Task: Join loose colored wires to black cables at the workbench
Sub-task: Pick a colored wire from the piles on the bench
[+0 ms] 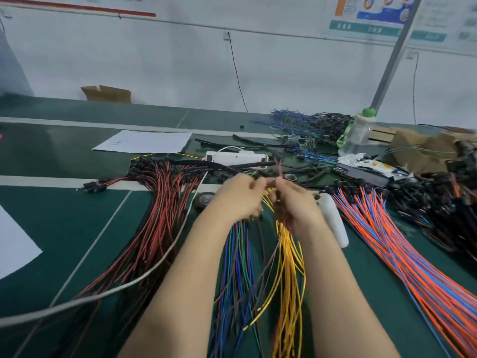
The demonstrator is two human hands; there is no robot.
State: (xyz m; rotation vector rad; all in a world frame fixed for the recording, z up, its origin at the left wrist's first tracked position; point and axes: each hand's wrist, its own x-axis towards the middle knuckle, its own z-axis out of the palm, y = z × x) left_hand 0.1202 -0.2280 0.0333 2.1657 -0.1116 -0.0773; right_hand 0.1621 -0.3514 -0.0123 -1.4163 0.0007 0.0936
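Leftmost, a white sheet (15, 244) lies at the edge of the green counter (64, 215). Next to it a fan of red-black wires (154, 215) spreads toward the viewer, with black plugs at its far end and a grey cord (154, 267) lying across it. Beyond them lie a paper (144, 142) and, further back, a box (105, 94). A tape roll (205, 198) sits just left of the left hand (238, 200). That hand has its fingers curled and pinches the end of a black cable (206, 165) that runs in from the left. Under its forearm lie blue-green wires (237, 254). The fingertips of both hands meet above the middle of the counter, though blur hides the exact grip. The right hand (294, 202) is also curled and pinches a red wire (278, 166) whose end sticks up past the fingers. Yellow wires (289, 267) trail from beneath its palm. Behind the hands is a white power strip (237, 157). Just right of the right hand lies a white tube (333, 220), then orange-blue wires (387, 241). A bottle (358, 133) stands further back, and a tangle of black leads (438, 202) lies at the far right.
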